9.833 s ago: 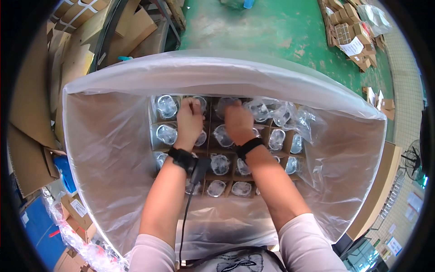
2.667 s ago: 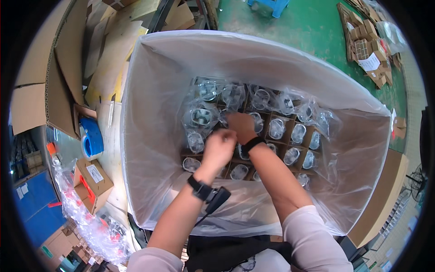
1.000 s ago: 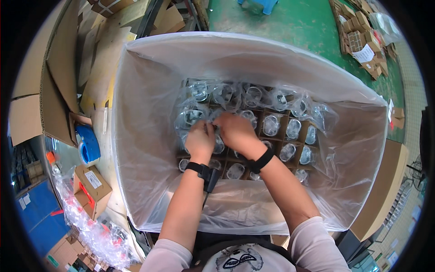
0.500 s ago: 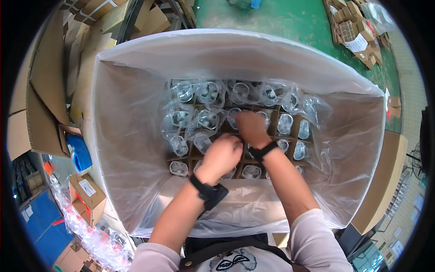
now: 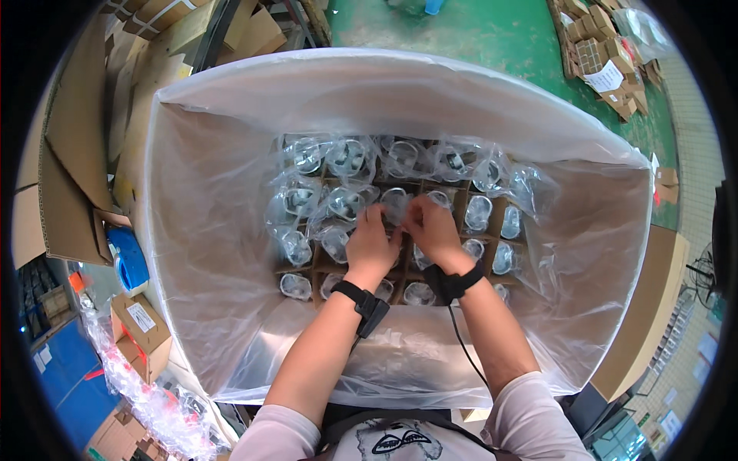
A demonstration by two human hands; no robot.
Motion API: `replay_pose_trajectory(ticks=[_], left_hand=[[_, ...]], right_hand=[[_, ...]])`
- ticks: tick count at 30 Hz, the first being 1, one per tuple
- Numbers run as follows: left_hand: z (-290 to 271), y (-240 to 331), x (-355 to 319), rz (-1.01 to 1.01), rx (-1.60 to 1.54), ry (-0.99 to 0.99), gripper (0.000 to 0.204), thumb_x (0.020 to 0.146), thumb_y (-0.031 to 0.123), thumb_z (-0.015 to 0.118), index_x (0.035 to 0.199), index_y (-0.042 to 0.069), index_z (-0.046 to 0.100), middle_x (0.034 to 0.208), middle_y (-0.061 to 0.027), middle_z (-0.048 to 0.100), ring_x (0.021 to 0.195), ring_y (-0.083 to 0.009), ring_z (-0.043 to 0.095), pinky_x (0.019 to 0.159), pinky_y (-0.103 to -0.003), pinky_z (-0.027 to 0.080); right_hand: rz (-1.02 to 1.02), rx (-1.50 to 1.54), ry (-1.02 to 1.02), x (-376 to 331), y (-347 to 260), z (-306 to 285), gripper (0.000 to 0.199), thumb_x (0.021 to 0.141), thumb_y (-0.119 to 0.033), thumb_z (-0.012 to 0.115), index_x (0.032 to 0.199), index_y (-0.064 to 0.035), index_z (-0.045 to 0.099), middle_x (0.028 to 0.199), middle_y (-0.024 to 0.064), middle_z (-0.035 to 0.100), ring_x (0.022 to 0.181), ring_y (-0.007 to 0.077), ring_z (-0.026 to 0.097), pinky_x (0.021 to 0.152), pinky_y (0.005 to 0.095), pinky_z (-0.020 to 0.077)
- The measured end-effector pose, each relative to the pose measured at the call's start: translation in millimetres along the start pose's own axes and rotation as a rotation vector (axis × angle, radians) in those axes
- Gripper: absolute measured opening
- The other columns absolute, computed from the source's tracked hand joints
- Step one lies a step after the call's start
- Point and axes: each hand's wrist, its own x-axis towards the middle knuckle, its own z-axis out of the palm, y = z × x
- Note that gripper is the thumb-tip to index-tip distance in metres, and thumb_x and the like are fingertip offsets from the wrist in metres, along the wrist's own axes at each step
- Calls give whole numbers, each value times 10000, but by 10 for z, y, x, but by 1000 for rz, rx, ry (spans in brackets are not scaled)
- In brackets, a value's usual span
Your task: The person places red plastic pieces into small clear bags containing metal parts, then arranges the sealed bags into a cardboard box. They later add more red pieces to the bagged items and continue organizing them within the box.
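**Both hands bent around a bagged part in a divided carton**

Both forearms reach up from the lower edge into a large carton lined with clear plastic, slanting inward so the hands meet near the middle. The left hand has its fingers bent and pointing away from the body, the thumb held apart on the inner side. The right hand is turned inward, its fingers curled more tightly toward the left one. Just beyond and between them is a round part in a clear bag, in the second row from the far side, third from the left. The fingertips are at its wrapping; whether either hand grips the plastic cannot be told. Other bagged parts sit around it between cardboard dividers. Each wrist wears a black strap.
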Motion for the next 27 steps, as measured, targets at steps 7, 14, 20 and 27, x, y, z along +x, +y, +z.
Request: replay_pose_trajectory(ticks=[7,14,20,27], left_hand=[[-29,-258,2,44,-245,213,297,771,132,697,1026,7,611,820,-147,632,737,-265,616,672,-374,488],[48,-296,-114,38,-136,137,295,825,275,649,966,17,662,772,-182,663,656,-303,629,626,-388,496],[-191,-296,-125,-57,23,165,233,911,247,551,963,23,592,811,-218,660,758,-416,633,644,-500,490],[-339,146,-194,-47,-95,305,182,948,236,523,996,61,528,733,-184,632,700,-388,643,583,-481,488]], right_hand=[[139,255,-38,-64,-346,-173,310,789,-172,708,1026,-8,595,682,116,638,636,245,645,614,348,511],[34,-385,193,115,163,196,433,770,-149,694,1144,18,550,747,170,669,735,317,674,639,383,511],[241,-73,146,-216,-13,-161,423,760,-48,606,1178,-30,541,776,191,652,755,379,639,680,455,497],[-234,-685,240,95,-386,-99,192,756,-105,632,941,-92,681,784,71,627,942,348,582,863,449,431]])
